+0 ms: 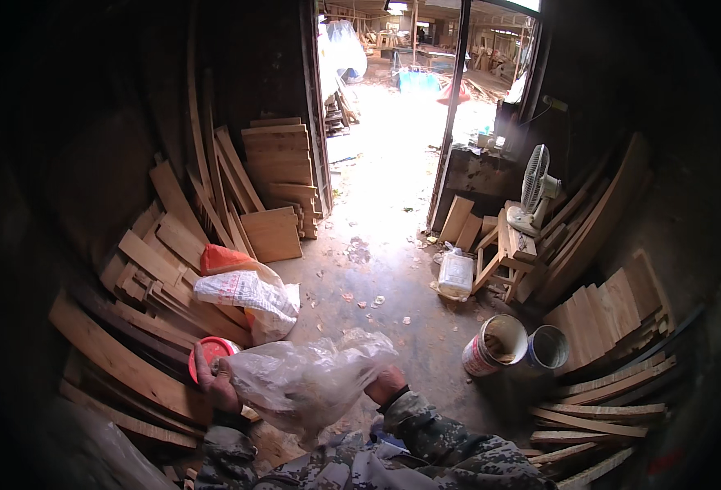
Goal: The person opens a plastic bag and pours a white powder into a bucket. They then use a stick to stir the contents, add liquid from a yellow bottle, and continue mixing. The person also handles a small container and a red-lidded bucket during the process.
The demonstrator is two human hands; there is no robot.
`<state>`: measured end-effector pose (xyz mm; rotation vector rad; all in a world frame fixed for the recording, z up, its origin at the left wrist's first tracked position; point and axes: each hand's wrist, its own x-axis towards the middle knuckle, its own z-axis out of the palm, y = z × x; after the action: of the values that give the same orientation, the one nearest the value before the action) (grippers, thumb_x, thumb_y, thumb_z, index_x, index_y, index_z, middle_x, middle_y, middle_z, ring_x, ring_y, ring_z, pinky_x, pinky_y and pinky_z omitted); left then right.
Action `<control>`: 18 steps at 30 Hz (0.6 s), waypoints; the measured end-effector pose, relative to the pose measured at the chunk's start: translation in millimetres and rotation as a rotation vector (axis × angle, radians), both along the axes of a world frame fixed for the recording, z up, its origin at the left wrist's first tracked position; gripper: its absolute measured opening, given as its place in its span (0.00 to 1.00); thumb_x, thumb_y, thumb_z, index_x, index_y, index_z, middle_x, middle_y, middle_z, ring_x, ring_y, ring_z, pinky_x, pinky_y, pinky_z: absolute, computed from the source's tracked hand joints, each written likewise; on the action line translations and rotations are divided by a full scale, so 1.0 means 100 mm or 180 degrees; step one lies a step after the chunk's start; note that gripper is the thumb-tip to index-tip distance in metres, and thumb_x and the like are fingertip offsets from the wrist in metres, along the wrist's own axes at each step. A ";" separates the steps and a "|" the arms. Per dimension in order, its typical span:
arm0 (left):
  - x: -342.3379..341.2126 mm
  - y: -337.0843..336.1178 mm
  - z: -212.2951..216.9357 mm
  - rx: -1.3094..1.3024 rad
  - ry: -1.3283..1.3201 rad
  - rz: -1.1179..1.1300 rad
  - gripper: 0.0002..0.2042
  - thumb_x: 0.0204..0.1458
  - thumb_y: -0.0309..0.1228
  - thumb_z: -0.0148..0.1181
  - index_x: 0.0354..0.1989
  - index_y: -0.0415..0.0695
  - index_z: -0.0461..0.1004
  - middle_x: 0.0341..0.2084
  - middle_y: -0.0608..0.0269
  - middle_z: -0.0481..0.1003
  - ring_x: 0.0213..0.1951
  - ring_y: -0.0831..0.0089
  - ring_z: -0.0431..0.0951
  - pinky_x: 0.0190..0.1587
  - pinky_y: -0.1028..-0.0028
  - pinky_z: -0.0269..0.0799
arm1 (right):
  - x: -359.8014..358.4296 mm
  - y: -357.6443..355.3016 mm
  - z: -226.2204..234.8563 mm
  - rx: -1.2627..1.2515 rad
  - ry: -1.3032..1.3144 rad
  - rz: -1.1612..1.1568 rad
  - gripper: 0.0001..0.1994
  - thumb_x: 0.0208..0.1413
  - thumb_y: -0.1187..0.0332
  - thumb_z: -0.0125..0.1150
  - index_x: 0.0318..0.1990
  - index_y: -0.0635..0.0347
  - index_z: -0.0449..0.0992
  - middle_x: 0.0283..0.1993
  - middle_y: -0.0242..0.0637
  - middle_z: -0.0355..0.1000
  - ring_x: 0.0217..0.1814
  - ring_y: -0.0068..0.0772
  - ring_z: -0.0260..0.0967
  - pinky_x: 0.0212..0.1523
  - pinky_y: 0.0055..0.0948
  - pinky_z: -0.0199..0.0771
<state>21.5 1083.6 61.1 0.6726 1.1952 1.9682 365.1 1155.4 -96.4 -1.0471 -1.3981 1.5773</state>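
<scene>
A crumpled, clear plastic bag is spread between my two hands in front of my body. At its left end my left hand grips the plastic, with the thumb and one finger pointing up. Right behind those fingers shows a red round rim with a pale inside; whether the hand touches it I cannot tell. My right hand is closed on the bag's right end, its fingertips hidden behind the plastic. Both forearms wear camouflage sleeves.
Wooden boards lean along the left wall beside a white and orange woven sack. Rightward stand two buckets, a white jug, and a fan on a wooden stool. More planks line the right; a bright doorway lies ahead.
</scene>
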 end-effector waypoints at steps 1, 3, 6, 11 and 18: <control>-0.04 0.07 0.06 -0.0075 -0.0149 0.0115 0.38 0.68 0.25 0.59 0.84 0.48 0.49 0.62 0.49 0.71 0.58 0.58 0.74 0.64 0.59 0.72 | -0.02 0.02 0.08 -0.0979 0.1280 -0.0018 0.17 0.72 0.60 0.55 0.59 0.61 0.77 0.60 0.44 0.78 0.62 0.43 0.75 0.61 0.45 0.77; -0.09 0.19 0.16 -0.0103 -0.0259 0.0186 0.37 0.69 0.25 0.57 0.84 0.48 0.48 0.59 0.49 0.74 0.58 0.58 0.75 0.62 0.58 0.73 | -0.09 -0.05 0.29 -0.1950 0.2582 0.0132 0.20 0.71 0.58 0.59 0.62 0.61 0.75 0.62 0.43 0.77 0.64 0.43 0.74 0.63 0.46 0.76; -0.16 0.34 0.28 -0.0177 -0.0160 0.0177 0.35 0.71 0.24 0.51 0.84 0.47 0.46 0.57 0.45 0.76 0.57 0.56 0.77 0.61 0.57 0.74 | -0.33 -0.22 0.66 -0.1802 0.2850 0.0712 0.26 0.70 0.56 0.62 0.68 0.62 0.71 0.65 0.42 0.75 0.67 0.42 0.72 0.67 0.47 0.73; -0.41 0.51 0.18 0.0065 -0.0263 -0.0118 0.35 0.72 0.26 0.52 0.84 0.43 0.43 0.58 0.44 0.75 0.56 0.53 0.79 0.63 0.56 0.74 | -0.84 -0.28 0.79 -0.1654 0.3808 0.1482 0.27 0.70 0.63 0.62 0.73 0.60 0.66 0.69 0.42 0.72 0.71 0.41 0.70 0.73 0.46 0.68; -0.69 0.38 -0.54 0.0228 0.2161 -0.1301 0.24 0.62 0.35 0.69 0.65 0.40 0.75 0.53 0.56 0.82 0.57 0.62 0.82 0.61 0.61 0.78 | -1.13 -0.22 0.52 -0.1351 0.3541 0.1294 0.23 0.69 0.69 0.62 0.70 0.61 0.71 0.70 0.42 0.73 0.72 0.43 0.70 0.73 0.46 0.68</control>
<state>-47.9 1121.4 7.2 1.5704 1.2310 1.4752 252.3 1133.3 -43.9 0.0451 -0.5046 2.2702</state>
